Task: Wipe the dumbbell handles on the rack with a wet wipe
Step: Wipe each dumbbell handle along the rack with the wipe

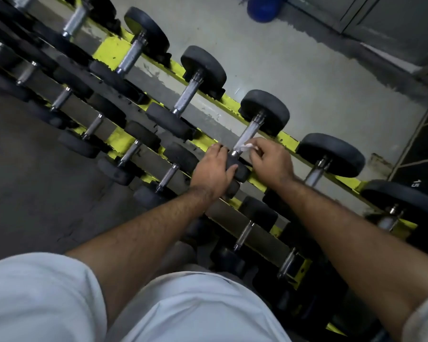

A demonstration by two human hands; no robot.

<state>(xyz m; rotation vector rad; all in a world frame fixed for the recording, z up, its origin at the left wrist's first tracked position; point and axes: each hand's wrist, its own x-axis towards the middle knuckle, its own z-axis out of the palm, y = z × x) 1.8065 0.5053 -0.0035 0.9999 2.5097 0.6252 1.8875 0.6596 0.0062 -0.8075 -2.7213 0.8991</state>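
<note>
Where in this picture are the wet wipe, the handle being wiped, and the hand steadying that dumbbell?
wet wipe [248, 146]: head view, on the white bunched part showing past the fingers.
dumbbell handle [248, 131]: head view, on the bare metal middle.
left hand [211, 170]: head view, on the back of the hand gripping the near weight head.

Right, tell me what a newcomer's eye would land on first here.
First, the two hands at mid-frame: the left hand grips the near black end of a dumbbell, while the right hand pinches a white wipe against its shiny handle. Next, the yellow rack running diagonally from upper left to lower right, lined with rows of black dumbbells.
</note>
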